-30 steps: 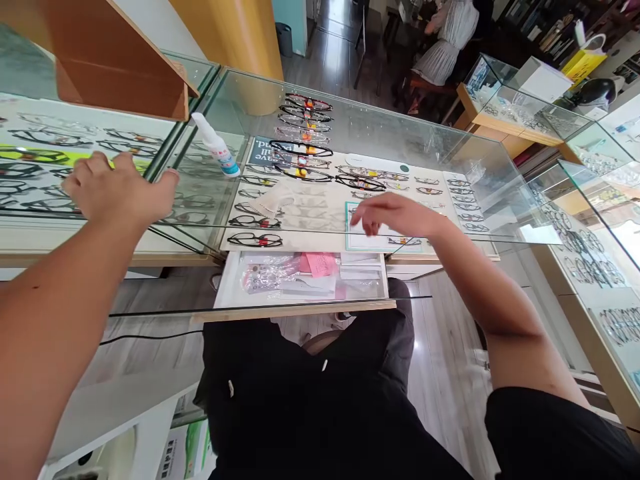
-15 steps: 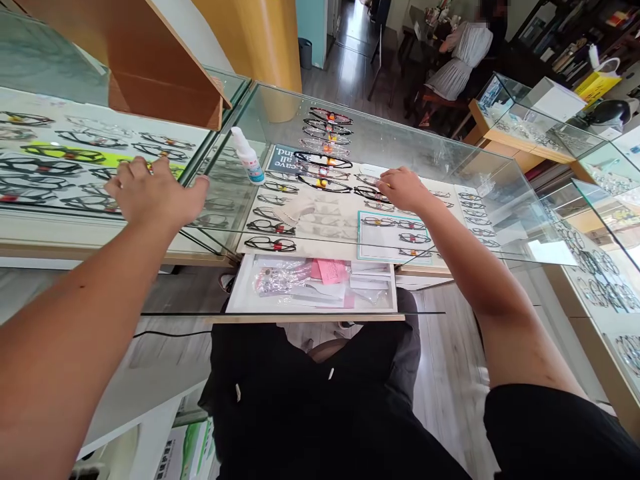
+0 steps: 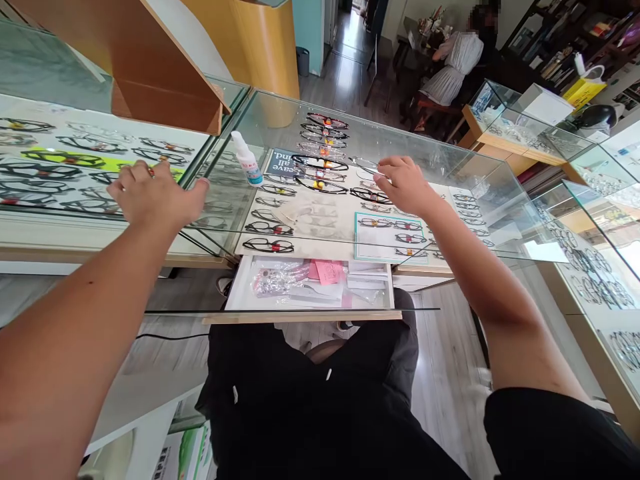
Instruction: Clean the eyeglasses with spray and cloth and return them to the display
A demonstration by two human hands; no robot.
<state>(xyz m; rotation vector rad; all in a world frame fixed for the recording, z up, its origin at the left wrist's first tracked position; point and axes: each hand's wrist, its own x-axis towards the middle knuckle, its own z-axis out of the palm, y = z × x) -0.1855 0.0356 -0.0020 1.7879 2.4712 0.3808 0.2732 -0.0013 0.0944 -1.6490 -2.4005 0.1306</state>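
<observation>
My left hand (image 3: 157, 200) lies spread on the glass top of the left display case, over rows of eyeglasses (image 3: 37, 170). My right hand (image 3: 407, 187) is above the middle case, its fingers pinched at one end of a thin-rimmed pair of eyeglasses (image 3: 364, 164). The fingertips partly hide that pair. Just below it sits a black pair of eyeglasses (image 3: 371, 195). A column of eyeglasses with coloured tags (image 3: 325, 143) stands to the left. Close to the case's left side is a white spray bottle (image 3: 247, 160) with a blue-and-white label.
An open drawer (image 3: 230, 297) in front of me holds plastic-wrapped items and pink paper. A brown box-like stand (image 3: 165, 103) rises at the left. Glass edges run across the counter. A person (image 3: 453, 63) sits at the back, and another display case (image 3: 595, 280) stands right.
My right hand has shifted slightly away from me, and the thin-rimmed eyeglasses have moved with it. The left hand stays in place. The view has turned slightly.
</observation>
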